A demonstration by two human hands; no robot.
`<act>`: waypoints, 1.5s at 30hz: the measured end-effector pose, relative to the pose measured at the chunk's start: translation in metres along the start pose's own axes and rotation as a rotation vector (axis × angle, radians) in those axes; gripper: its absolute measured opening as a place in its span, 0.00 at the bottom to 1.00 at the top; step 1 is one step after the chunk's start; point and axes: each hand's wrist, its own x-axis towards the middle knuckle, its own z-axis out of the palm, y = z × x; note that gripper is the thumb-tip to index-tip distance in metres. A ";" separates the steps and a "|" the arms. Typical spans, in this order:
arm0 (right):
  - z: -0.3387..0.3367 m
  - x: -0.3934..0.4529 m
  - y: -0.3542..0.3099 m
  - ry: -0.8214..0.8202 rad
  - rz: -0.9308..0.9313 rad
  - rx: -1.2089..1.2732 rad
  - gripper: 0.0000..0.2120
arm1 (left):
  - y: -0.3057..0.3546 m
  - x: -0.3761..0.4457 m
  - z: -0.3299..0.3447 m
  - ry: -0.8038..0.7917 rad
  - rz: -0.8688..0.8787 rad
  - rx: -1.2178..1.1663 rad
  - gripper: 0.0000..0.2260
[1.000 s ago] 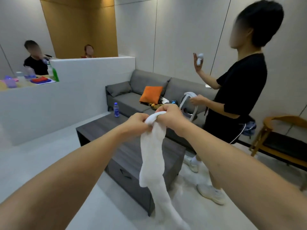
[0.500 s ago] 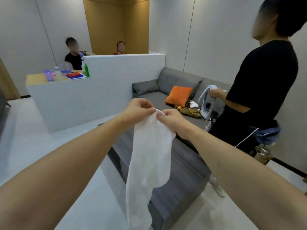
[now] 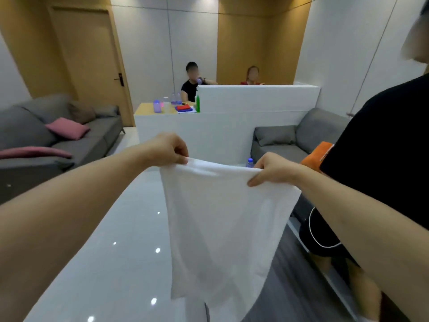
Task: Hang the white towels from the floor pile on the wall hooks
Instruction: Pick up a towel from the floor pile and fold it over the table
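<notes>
Holding a white towel (image 3: 222,219) spread out at chest height, top edge stretched between both hands and the rest hanging straight down in front, well above the glossy white floor (image 3: 111,240). Left hand (image 3: 168,147) pinching the towel's left top corner, fingers (image 3: 180,151) curled down onto the cloth. Right hand (image 3: 270,169) gripping the right top corner, fingers curled round the bunched edge. Just beside the right arm, a person in a black shirt (image 3: 380,159) and black shorts, standing close at the right edge. Behind the towel's top edge, only the cap of a blue water bottle (image 3: 249,161) peeking out, with an orange cushion (image 3: 315,154) on a grey sofa (image 3: 301,138) to the right. Farther left, another grey sofa (image 3: 69,135) with a pink cushion (image 3: 67,130). Beyond, a white partition wall (image 3: 255,105) and a bench (image 3: 144,109) carrying bottles and red and blue cloths, two seated people behind it, and a wooden door (image 3: 92,61) at the far left.
</notes>
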 end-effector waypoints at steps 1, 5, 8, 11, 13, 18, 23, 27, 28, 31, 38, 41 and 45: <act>-0.004 0.011 0.004 0.019 -0.006 -0.003 0.14 | -0.006 0.007 0.002 0.020 -0.020 0.069 0.01; -0.014 0.061 0.012 0.108 -0.036 -0.026 0.21 | -0.035 0.041 0.018 0.160 -0.093 0.136 0.03; -0.024 0.114 0.018 0.204 -0.023 -0.030 0.20 | -0.059 0.084 0.027 0.242 -0.144 0.136 0.02; -0.037 0.177 0.025 0.319 0.018 -0.060 0.09 | -0.088 0.140 0.031 0.283 -0.175 0.141 0.03; -0.046 0.221 0.031 0.372 0.057 -0.084 0.08 | -0.107 0.184 0.033 0.286 -0.186 0.140 0.05; -0.074 0.329 0.037 0.433 0.174 -0.210 0.07 | -0.137 0.296 0.028 0.267 -0.183 0.233 0.09; -0.110 0.400 0.043 0.558 0.147 -0.112 0.07 | -0.149 0.380 0.013 0.417 -0.174 0.141 0.08; -0.124 0.420 0.060 0.644 0.075 0.025 0.07 | -0.142 0.410 0.015 0.570 -0.173 0.022 0.06; -0.124 0.420 0.066 0.656 0.050 0.029 0.07 | -0.139 0.412 0.019 0.592 -0.182 0.013 0.07; -0.117 0.407 0.090 0.675 -0.010 0.007 0.08 | -0.126 0.407 0.038 0.599 -0.194 -0.005 0.08; -0.055 0.343 0.186 0.542 -0.004 0.083 0.09 | -0.070 0.337 0.149 0.490 -0.290 -0.070 0.10; -0.013 0.310 0.235 0.393 0.040 0.069 0.09 | -0.045 0.290 0.211 0.358 -0.331 -0.089 0.10; 0.046 0.262 0.297 0.230 0.142 0.091 0.12 | -0.018 0.232 0.281 0.155 -0.353 -0.069 0.10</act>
